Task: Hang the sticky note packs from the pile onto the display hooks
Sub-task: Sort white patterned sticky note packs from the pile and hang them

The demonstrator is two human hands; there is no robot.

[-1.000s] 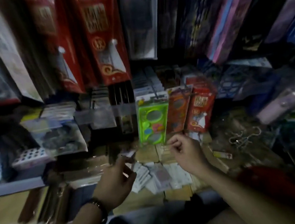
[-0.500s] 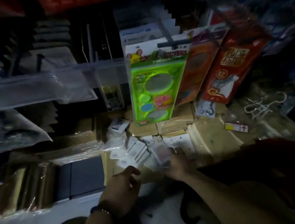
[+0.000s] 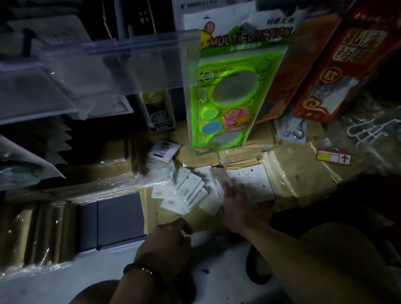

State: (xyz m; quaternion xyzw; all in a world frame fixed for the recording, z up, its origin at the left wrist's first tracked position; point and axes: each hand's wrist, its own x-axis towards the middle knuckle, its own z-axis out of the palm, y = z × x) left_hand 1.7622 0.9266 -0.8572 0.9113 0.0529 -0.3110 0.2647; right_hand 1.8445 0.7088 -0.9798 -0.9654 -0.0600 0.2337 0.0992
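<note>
Because the sticky note packs (image 3: 186,191) lie in a loose fan at the centre of the frame, overlapping one another on wrapped brown notebooks (image 3: 295,175), one has to be separated from its neighbours before it can be lifted. That seems to be why the right hand (image 3: 236,205) reaches in from the lower right to the pile's right edge, its fingers (image 3: 225,189) stretched forward onto the nearest packs. Dim light and blur hide whether those fingers pinch a pack or only press on it, so I cannot tell the grip.

Just below the pile, the left hand (image 3: 167,241) hovers with a dark bracelet (image 3: 143,270) at the wrist. Its fingers are loosely curled, its back faces the camera, and nothing shows in it. It looks ready to receive or steady a pack.

Higher up, a green stencil pack (image 3: 224,90) and red packets (image 3: 359,56) hang from grey display hooks (image 3: 289,2) in the upper right, slanting over the goods below. Hooks keep such flat packs visible and easy to take. None of the packs in the pile is on a hook yet, so picking looks like the step in hand.
</note>
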